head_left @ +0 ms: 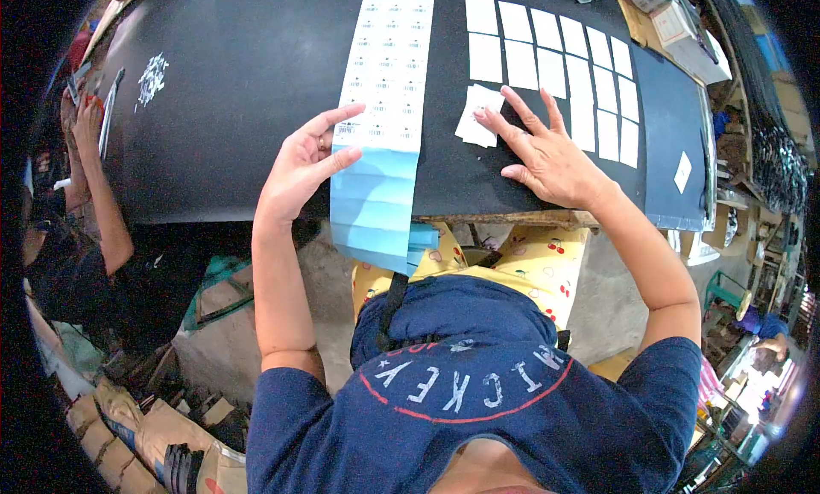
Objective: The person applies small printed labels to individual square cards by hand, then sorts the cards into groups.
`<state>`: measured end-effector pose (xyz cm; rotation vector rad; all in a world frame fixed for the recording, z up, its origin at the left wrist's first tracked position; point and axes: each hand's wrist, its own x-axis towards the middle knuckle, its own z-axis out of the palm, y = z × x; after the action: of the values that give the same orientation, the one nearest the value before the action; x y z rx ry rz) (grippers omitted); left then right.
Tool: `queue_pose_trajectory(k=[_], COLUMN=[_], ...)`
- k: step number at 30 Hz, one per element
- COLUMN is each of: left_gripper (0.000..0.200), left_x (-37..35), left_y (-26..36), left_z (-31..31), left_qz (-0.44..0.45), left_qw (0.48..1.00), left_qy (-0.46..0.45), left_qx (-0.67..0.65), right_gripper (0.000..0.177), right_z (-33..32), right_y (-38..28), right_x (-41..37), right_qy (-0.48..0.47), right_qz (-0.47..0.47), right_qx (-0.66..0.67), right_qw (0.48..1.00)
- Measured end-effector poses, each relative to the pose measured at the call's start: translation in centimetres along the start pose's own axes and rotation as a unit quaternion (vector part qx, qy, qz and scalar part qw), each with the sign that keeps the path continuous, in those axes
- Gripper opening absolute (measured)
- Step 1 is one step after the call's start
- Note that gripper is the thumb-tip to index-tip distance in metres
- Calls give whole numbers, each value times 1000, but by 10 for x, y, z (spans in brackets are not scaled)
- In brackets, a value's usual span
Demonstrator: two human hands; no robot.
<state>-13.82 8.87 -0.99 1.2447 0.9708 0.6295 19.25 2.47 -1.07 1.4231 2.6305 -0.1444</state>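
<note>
A long blue-backed strip of printed labels (384, 84) runs down the black table (239, 76) and hangs over its near edge. My left hand (303, 165) pinches the strip's left edge between thumb and fingers. My right hand (542, 152) lies flat with spread fingers on a small stack of white paper pieces (474, 122). Beyond it, several white rectangles (564, 63) lie in two neat rows on the table.
Another person sits at the left with hands (81, 122) near the table edge. A small pile of white bits (152, 76) lies at the table's left. Boxes (675, 24) stand at the far right. A cherry-print cloth (538, 263) is below the table.
</note>
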Motion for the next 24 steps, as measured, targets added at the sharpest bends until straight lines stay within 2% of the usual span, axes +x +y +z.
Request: queue_pose_trajectory(k=[1, 2, 4, 5, 6, 8, 9, 11, 12, 13, 14, 15, 18, 19, 21, 22, 23, 24], left_gripper=[50, 52, 53, 52, 52, 51, 51, 51, 52, 52, 52, 53, 55, 55, 55, 55, 54, 52], left_x=[1, 2, 3, 5, 6, 6, 6, 5, 3, 2, 0, -2, -4, -2, 1, 3, 6, 8], left_y=[0, 0, -1, -2, -3, -5, -4, 2, 6, 10, 14, 18, 26, 29, 32, 31, 31, 31], left_z=[0, 0, -1, 1, 2, 4, 6, 11, 14, 18, 21, 24, 35, 39, 46, 43, 37, 34], left_qz=[0, 0, 5, 4, 0, -5, -7, 5, 15, 17, 28, 37, 75, 75, 155, 155, 136, 118], left_qw=[1000, 1000, 1000, 1000, 1000, 999, 998, 997, 996, 996, 994, 992, 991, 991, 981, 981, 989, 992], left_qy=[0, -7, -4, 7, 18, 31, 34, 48, 62, 61, 69, 76, 45, 43, 32, 31, -1, -33], left_qx=[2, 8, 17, 10, 1, -20, -44, -53, -64, -64, -77, -92, -105, -104, -115, -115, -60, -5], right_gripper=[60, 60, 60, 59, 57, 56, 56, 57, 57, 56, 55, 56, 55, 51, 48, 46, 46, 44], right_z=[-10, -11, -14, -16, -18, -19, -20, -25, -27, -30, -32, -38, -23, -22, -23, -24, -23, -21], right_y=[-1, 2, 12, 13, 9, -5, -14, -33, -44, -56, -67, -76, -81, -82, -81, -81, -80, -77], right_x=[0, 0, 2, 3, 6, 13, 17, 27, 31, 34, 39, 44, 54, 56, 56, 56, 55, 53], right_qy=[-3, 1, 11, 15, 42, 156, 158, 194, 196, 199, 196, 222, 247, 256, 257, 255, 256, 254], right_qz=[-15, -15, -26, -7, 3, 5, 3, 81, 81, 121, 157, 144, 131, 143, 132, 119, 119, 121], right_qx=[33, 33, 140, 234, 296, 329, 331, 486, 485, 618, 732, 776, 766, 746, 741, 736, 735, 715], right_qw=[999, 999, 990, 972, 954, 931, 930, 848, 848, 751, 633, 572, 579, 598, 606, 616, 616, 640])
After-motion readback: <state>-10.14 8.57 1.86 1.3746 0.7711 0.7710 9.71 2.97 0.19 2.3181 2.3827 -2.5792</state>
